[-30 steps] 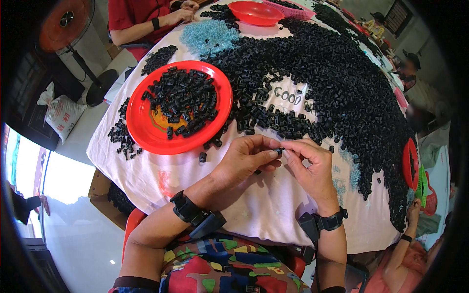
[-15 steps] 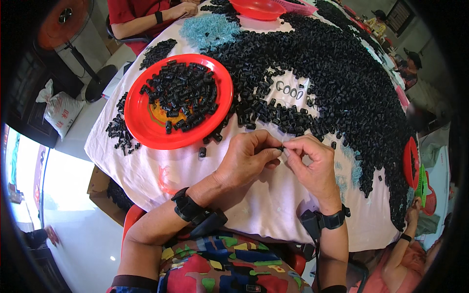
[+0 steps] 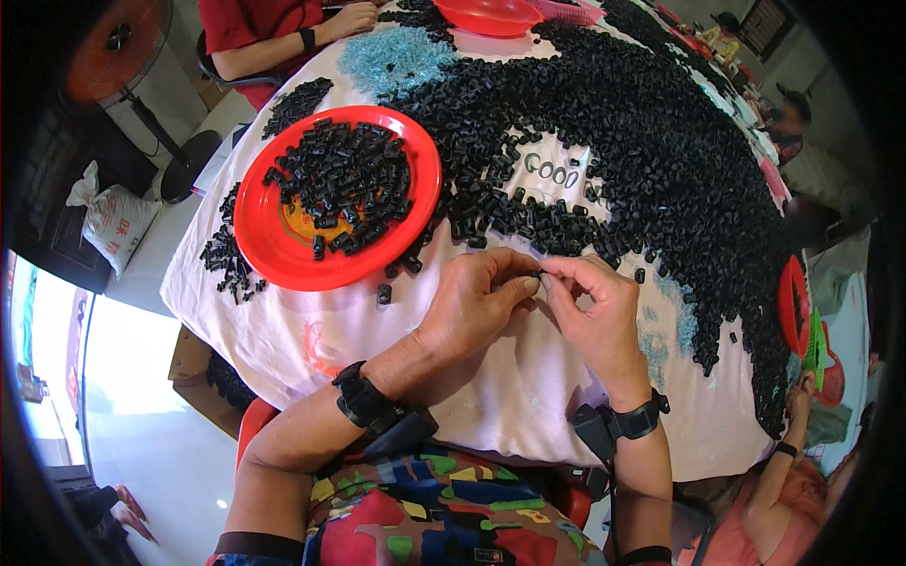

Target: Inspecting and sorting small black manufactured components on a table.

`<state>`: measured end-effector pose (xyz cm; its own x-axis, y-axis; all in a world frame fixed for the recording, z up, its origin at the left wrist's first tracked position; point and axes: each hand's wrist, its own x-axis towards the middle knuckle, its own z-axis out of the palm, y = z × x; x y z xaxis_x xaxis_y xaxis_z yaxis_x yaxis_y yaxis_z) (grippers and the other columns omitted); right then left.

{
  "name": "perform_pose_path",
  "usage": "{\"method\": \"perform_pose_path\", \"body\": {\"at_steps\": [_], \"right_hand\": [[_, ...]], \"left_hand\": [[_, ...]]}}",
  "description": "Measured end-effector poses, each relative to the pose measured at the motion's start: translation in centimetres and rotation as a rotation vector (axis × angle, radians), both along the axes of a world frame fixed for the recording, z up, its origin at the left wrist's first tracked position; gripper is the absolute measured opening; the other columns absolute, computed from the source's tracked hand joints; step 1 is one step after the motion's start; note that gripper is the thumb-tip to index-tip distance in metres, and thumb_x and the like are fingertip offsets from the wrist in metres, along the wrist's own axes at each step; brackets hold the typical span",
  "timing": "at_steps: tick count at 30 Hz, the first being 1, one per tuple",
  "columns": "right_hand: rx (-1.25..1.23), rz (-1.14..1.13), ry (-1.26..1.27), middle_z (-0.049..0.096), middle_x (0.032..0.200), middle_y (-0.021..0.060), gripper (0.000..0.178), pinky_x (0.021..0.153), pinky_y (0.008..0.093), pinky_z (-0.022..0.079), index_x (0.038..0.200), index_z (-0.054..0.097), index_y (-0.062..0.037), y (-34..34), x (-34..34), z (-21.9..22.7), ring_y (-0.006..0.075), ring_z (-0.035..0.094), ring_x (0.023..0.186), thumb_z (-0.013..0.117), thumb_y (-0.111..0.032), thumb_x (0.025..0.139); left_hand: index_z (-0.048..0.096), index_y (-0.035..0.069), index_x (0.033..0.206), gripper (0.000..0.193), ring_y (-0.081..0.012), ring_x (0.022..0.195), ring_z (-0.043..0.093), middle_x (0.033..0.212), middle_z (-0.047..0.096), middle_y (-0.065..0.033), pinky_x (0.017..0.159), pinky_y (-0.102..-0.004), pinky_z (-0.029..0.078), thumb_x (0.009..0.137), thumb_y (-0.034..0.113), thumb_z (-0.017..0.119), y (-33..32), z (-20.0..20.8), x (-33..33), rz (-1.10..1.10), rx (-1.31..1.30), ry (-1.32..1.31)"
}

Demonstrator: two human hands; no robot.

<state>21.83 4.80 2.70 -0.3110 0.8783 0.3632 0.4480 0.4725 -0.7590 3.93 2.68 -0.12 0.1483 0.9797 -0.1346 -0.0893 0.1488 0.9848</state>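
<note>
Above the near part of the cloth-covered table, my left hand [image 3: 477, 300] and my right hand [image 3: 601, 311] meet fingertip to fingertip. Both are closed in a pinch on a small black plastic part [image 3: 541, 275], mostly hidden by the fingers. To the left of them stands a red round plate [image 3: 255, 241], heaped with short black plastic pieces [image 3: 344, 174]. A single black piece [image 3: 384, 293] lies on the cloth between the plate and my left hand. Just beyond my fingers begins a wide spread of similar black pieces [image 3: 623, 141].
Light-blue translucent bits [image 3: 396, 58] form a pile at the far left, near a co-worker's arm [image 3: 269, 52]. A red basin [image 3: 486, 17] stands at the far edge. Another person [image 3: 788, 500] works at right beside a red bowl [image 3: 793, 307]. A fan [image 3: 118, 57] stands left.
My hands stay together in nearly the same pinch, with slight finger movement. The whole view has shifted a little. The far-left co-worker's hand has moved slightly.
</note>
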Motion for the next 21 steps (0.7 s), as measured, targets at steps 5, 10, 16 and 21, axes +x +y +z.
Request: {"method": "perform_pose_path", "body": {"at_steps": [5,10,16,21], "right_hand": [[0.215,0.067,-0.168,0.073,0.098,0.0147,0.029,0.071,0.0352,0.057,0.108,0.073,0.001,-0.1,-0.1,0.9,0.0283,0.07,0.084,0.074,0.006,0.079],[0.359,0.136,-0.232,0.073,0.101,0.0144,0.039,0.078,0.0396,0.056,0.111,0.071,0.0011,0.1,-0.2,1.0,0.0325,0.067,0.089,0.077,0.006,0.073],[0.222,0.083,-0.196,0.072,0.105,0.0138,0.051,0.079,0.0392,0.056,0.117,0.07,0.0005,-0.4,-0.3,0.9,0.0328,0.067,0.091,0.083,0.003,0.069],[0.221,0.085,-0.168,0.071,0.108,0.0143,0.053,0.083,0.0391,0.056,0.118,0.071,-0.0005,0.1,-0.4,0.2,0.0321,0.067,0.095,0.084,0.002,0.067]], "left_hand": [[0.068,-0.004,0.115,0.02,-0.0089,0.083,0.067,0.098,0.072,-0.0039,0.075,-0.0246,0.055,0.101,0.009,0.066,0.5,-0.3,-0.2,-0.013,0.013,-0.058],[0.068,-0.004,0.108,0.02,-0.0091,0.071,0.066,0.084,0.071,-0.0053,0.059,-0.0215,0.05,0.1,0.014,0.067,0.4,-0.1,-0.1,-0.003,-0.012,-0.165],[0.067,0.004,0.11,0.022,-0.007,0.083,0.064,0.098,0.072,-0.0022,0.071,-0.0233,0.05,0.103,0.024,0.064,-0.6,1.9,-0.5,-0.074,-0.19,-0.355],[0.068,0.007,0.108,0.025,-0.0049,0.086,0.064,0.098,0.072,-0.0005,0.078,-0.022,0.049,0.105,0.031,0.06,-0.7,2.3,-0.6,-0.145,-0.157,-0.326]]}}
